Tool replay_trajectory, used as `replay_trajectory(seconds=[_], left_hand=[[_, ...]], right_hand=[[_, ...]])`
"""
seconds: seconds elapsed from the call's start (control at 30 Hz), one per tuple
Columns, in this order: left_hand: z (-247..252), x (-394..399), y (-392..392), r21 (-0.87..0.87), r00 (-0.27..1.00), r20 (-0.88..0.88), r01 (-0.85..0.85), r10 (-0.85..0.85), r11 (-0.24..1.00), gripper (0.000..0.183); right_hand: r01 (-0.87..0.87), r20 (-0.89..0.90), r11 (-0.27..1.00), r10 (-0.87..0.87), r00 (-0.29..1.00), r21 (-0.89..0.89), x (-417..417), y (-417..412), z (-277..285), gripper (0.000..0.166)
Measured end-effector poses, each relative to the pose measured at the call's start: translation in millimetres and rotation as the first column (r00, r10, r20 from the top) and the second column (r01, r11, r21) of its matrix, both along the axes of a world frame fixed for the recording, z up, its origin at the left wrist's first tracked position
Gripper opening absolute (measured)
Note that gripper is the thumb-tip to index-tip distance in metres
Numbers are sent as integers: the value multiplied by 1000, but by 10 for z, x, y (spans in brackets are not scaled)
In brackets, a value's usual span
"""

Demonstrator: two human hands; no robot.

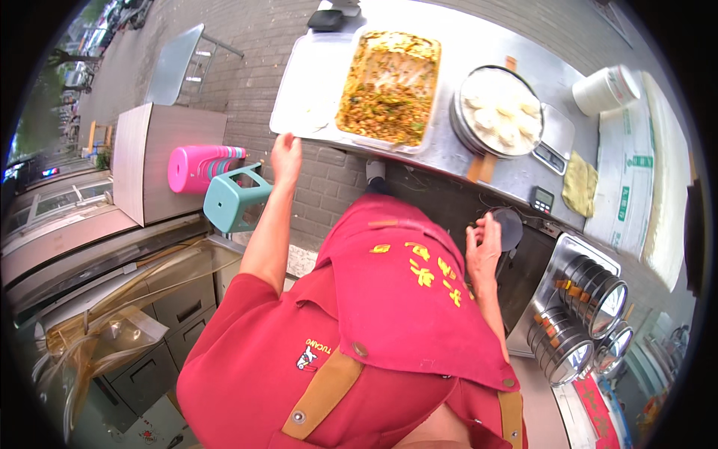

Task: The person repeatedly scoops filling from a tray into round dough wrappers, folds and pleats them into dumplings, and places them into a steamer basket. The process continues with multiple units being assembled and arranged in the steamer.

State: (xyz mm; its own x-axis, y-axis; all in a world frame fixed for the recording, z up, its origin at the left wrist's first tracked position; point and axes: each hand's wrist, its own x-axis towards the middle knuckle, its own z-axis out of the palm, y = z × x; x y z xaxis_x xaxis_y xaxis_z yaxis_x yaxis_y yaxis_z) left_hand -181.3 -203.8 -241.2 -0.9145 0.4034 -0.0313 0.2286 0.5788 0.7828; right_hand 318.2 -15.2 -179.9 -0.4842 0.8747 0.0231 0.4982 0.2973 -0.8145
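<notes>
My left hand (pixel 287 157) is raised at the near left corner of a white plastic tray (pixel 305 84) with a few food scraps on it. Its fingers are curled, and whether they grip the tray's edge cannot be made out. Beside that tray stands a rectangular tub (pixel 435 126) of chopped orange-brown filling with green bits. My right hand (pixel 483 241) hangs below the table's front edge, fingers bent and apart, holding nothing. Further right on the table, a round metal steamer (pixel 468 132) contains several pale buns (pixel 502 115).
The steel table (pixel 516 174) also bears a scale (pixel 555 134), a small timer (pixel 542 199), a yellow cloth (pixel 579 185) and stacked white cups (pixel 606 90). Stacked steamers (pixel 592 297) stand at right on a metal tray (pixel 561 252). Pink (pixel 190 168) and green (pixel 235 196) plastic stools are at left.
</notes>
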Motion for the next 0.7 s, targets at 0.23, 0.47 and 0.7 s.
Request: replay_trajectory(seconds=[0.23,0.47,0.7], left_hand=[[-58,-660,658,-175,936,-260,197,-238,965,46],[-236,-643,673,-237,853,-266,393,-449,888,40],[-131,-597,762,-264,905,-219,306,-366,915,36]], right_hand=[[-99,252,991,73,965,94,-910,100,292,61],[-298,206,954,283,937,41,-2115,149,595,67],[-340,244,940,323,914,31,-2419,244,542,53]])
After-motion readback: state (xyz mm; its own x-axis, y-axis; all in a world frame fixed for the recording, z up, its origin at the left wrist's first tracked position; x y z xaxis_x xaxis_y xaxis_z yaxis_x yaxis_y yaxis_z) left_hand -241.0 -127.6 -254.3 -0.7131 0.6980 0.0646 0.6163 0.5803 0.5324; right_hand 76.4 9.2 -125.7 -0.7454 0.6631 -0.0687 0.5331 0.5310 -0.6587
